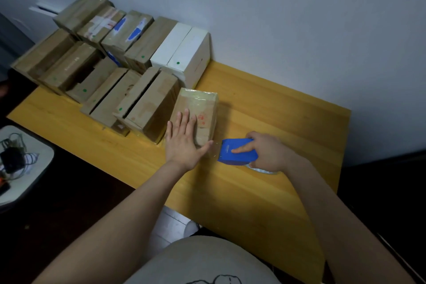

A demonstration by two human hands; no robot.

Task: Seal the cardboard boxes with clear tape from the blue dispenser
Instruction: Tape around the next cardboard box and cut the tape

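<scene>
One cardboard box (202, 110) is laid flat on the yellow table (288, 108), just right of the near row of boxes (138, 104). It is pressed down by the left hand (184, 143), whose fingers are held straight and spread. The blue dispenser (237, 152) is gripped by the right hand (269, 154) just right of the box's near corner, with the index finger laid straight along its top. A faint sheen of clear tape (213, 150) seems to be stretched between box and dispenser.

If the dispenser is pulled away at a slant, the strip is likely to be creased or stuck to itself. If the box is pressed too lightly, it may be dragged along with the pull. A cut made too early would leave the near edge unsealed.

The tape's exact run can hardly be made out. The cutter blade is hidden beneath the dispenser, and the roll (260, 170) is mostly covered by the hand.
</scene>
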